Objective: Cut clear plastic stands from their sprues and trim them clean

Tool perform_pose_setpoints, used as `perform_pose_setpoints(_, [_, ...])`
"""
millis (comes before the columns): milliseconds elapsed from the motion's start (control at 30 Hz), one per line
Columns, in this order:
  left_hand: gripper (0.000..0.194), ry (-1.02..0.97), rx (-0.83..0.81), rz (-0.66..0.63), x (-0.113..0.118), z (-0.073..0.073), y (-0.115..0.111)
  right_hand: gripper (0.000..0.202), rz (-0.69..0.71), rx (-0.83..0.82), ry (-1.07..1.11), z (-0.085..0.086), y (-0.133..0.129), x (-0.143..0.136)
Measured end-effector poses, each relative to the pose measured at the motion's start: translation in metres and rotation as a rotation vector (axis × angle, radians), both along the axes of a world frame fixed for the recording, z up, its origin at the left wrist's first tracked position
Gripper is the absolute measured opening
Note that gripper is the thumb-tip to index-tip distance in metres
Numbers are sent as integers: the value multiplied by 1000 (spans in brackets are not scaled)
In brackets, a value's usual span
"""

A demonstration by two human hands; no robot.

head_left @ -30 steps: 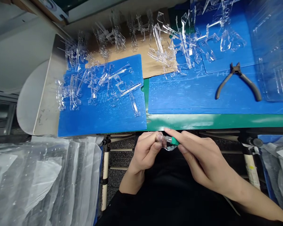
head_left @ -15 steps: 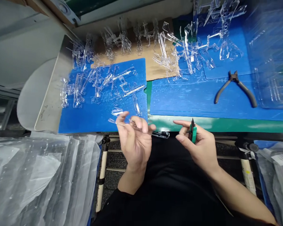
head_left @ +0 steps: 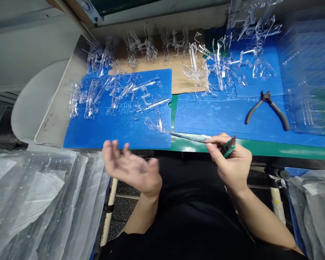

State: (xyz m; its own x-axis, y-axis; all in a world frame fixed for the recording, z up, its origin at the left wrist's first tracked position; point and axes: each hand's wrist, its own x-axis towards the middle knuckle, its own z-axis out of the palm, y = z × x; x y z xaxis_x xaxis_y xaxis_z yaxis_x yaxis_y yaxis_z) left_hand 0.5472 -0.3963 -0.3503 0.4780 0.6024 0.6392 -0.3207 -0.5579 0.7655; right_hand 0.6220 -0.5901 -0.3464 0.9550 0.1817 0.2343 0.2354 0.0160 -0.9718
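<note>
My right hand (head_left: 231, 164) pinches one end of a long, thin clear plastic part (head_left: 188, 137) between thumb and forefinger. Tucked in the same hand is a small green-handled knife (head_left: 229, 147), its dark blade pointing up and away. The part stretches left over the green table edge, and its far end overlaps the blue sheet (head_left: 97, 135). Palm up and slightly blurred, my left hand (head_left: 132, 168) is empty, its fingers apart, in front of the blue sheet's near edge. Several clear plastic mouldings (head_left: 119, 90) lie beyond it.
Grey-handled side cutters (head_left: 267, 108) lie on the right-hand blue sheet. More clear mouldings (head_left: 219, 65) rest at the back, partly on brown cardboard (head_left: 178, 85). Clear trays (head_left: 308, 79) are stacked at the far right. Plastic-wrapped stacks (head_left: 43, 202) flank my seat.
The clear plastic part has passed from my left hand to my right, which now pinches its end. My left hand has opened and moved left. The knife has tilted in my right hand.
</note>
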Motion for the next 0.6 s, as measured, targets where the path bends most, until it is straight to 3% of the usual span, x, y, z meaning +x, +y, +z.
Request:
perform_pose_setpoints(67, [62, 166, 395, -148, -4, 9, 6, 8, 183, -101, -197, 11, -5, 9])
perform_pose_setpoints(133, [28, 409, 484, -436, -6, 21, 6, 10, 360, -113, -268, 21, -4, 13])
perform_pose_setpoints(167, [13, 503, 404, -564, -7, 25, 4, 9, 398, -106, -245, 25, -3, 14])
perform_pose_setpoints(267, [24, 624, -126, -888, -9, 31, -4, 4, 376, -74, -8, 32, 5, 11])
perform_pose_setpoints(333, [26, 574, -440, -1025, -12, 27, -10, 11, 399, -22, 169, 34, 9, 7])
perform_pose_setpoints(433, [27, 455, -533, -1023, -15, 20, -15, 21, 481, 67, 304, 34, 11, 2])
perform_pose_setpoints(600, [25, 420, -300, -872, -16, 20, -16, 16, 512, 165, 305, 34, 10, -2])
